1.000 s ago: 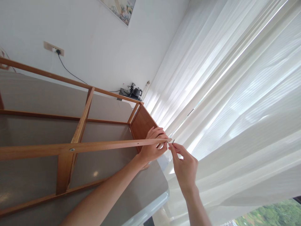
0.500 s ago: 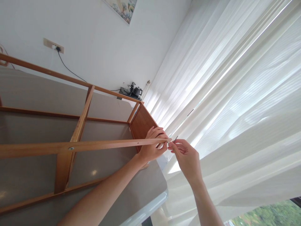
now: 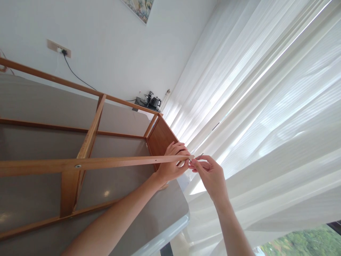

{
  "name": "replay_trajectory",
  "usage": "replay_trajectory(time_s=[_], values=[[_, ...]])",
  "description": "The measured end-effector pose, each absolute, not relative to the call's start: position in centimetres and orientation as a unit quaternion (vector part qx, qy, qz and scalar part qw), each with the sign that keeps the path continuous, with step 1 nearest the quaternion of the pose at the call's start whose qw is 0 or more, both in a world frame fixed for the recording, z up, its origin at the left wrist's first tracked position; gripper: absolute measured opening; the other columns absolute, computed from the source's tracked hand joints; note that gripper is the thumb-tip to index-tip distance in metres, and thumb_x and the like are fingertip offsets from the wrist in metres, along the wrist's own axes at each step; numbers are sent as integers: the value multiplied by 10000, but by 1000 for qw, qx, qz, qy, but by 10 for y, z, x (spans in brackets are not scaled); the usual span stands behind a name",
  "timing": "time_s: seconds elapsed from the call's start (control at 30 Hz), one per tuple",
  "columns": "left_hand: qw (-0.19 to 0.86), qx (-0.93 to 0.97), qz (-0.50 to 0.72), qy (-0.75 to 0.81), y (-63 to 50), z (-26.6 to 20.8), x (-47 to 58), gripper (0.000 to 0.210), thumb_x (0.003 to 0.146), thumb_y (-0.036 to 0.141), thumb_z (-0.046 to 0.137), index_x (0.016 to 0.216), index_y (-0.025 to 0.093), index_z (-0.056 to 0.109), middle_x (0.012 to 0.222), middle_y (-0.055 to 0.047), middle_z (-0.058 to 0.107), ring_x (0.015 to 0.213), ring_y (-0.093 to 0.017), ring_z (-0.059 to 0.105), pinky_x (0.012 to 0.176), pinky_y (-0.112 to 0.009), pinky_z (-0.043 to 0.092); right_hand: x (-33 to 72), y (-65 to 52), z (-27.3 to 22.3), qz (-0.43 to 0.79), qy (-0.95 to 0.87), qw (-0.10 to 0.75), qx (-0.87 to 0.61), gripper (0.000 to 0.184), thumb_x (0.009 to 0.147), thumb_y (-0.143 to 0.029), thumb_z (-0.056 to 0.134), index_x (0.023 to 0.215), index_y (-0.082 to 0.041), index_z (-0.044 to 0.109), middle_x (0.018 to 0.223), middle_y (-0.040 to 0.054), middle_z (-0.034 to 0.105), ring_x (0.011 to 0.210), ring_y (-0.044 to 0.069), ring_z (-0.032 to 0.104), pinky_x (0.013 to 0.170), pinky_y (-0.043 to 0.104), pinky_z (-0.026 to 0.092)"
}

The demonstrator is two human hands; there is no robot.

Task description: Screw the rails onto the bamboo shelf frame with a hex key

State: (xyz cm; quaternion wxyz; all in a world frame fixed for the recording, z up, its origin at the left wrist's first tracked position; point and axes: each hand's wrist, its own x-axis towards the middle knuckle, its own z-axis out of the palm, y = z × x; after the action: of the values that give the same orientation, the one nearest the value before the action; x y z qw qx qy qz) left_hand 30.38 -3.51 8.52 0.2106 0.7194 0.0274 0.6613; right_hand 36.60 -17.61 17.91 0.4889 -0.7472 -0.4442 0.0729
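A wooden frame (image 3: 112,162) with rails, a cross brace and a reddish-brown end panel (image 3: 161,135) lies on the table. My left hand (image 3: 173,161) is wrapped round the near rail's right end, where it meets the panel; fingers lie behind the rail and the thumb is underneath. Just right of that corner, my right hand (image 3: 211,174) pinches a thin, dark hex key (image 3: 199,155). One end of the key points up and right, while the other touches or nearly touches the rail end. Its exact seat there is too small to make out.
Beneath the frame is a grey table (image 3: 167,209) with a rounded corner. White curtains (image 3: 261,135) hang to the right. At the back, a black kettle (image 3: 155,102) stands on a dark tray, and a cord runs along the wall from a socket (image 3: 59,48).
The right hand has turned slightly, and the hex key's upper end now leans further right and lower. My left hand keeps its hold on the rail. The view has shifted a little.
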Motion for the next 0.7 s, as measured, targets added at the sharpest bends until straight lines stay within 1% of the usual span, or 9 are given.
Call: replay_trajectory(time_s=[0.07,0.13,0.2,0.3,0.43,0.5,0.57,0.63,0.7], values=[[213,721,659,27,-35,86,304,166,903,172,595,1045,253,623,1093,-34,679,1253,-236,570,1190,-526,353,369,-176,175,66,-452,508,-730,556,826,-528,783,1252,-239,572,851,47,795,812,236,772,797,379,634],[212,722,658,24,-35,86,303,179,899,166,597,1056,250,619,1096,-35,677,1258,-236,568,1189,-525,355,373,-177,168,24,-476,513,-714,592,854,-494,769,1340,-262,524,869,29,793,822,220,768,813,375,633],[208,721,661,24,-34,86,303,186,894,163,603,1060,246,617,1096,-37,674,1256,-234,571,1191,-522,356,378,-176,158,-42,-504,502,-702,428,882,-477,744,1225,-257,614,878,29,787,826,210,763,770,336,634],[206,720,662,26,-35,87,303,189,889,164,610,1058,248,618,1095,-38,675,1251,-234,578,1193,-520,358,386,-176,150,-124,-540,468,-688,248,889,-456,741,1012,-242,708,931,43,779,838,205,754,587,246,603],[209,720,661,32,-36,87,303,185,892,165,604,1054,254,620,1101,-40,678,1252,-239,580,1191,-523,363,390,-180,151,-151,-587,406,-684,246,945,-390,686,1161,-275,706,1104,35,767,925,198,753,433,191,533],[208,720,661,30,-36,87,303,184,894,160,602,1051,255,622,1099,-38,679,1255,-236,576,1195,-521,359,392,-184,152,-167,-605,378,-681,266,968,-359,658,1221,-283,687,1135,27,764,959,195,753,426,183,525],[208,720,661,26,-36,87,302,192,895,152,600,1056,254,622,1097,-35,678,1255,-228,574,1201,-517,352,395,-186,152,-187,-618,361,-673,245,979,-337,645,1212,-278,697,1104,21,772,951,186,752,449,180,529],[210,721,660,25,-36,87,302,201,895,148,599,1065,253,621,1095,-34,677,1257,-224,572,1204,-515,351,398,-187,150,-203,-619,358,-669,198,985,-326,639,1151,-267,728,1004,18,780,849,163,743,491,189,541],[213,721,658,27,-35,87,303,209,893,148,597,1072,252,621,1095,-37,675,1265,-226,568,1202,-520,352,400,-188,148,-212,-612,361,-671,174,981,-335,644,1089,-257,756,885,18,752,719,138,684,521,208,542]])
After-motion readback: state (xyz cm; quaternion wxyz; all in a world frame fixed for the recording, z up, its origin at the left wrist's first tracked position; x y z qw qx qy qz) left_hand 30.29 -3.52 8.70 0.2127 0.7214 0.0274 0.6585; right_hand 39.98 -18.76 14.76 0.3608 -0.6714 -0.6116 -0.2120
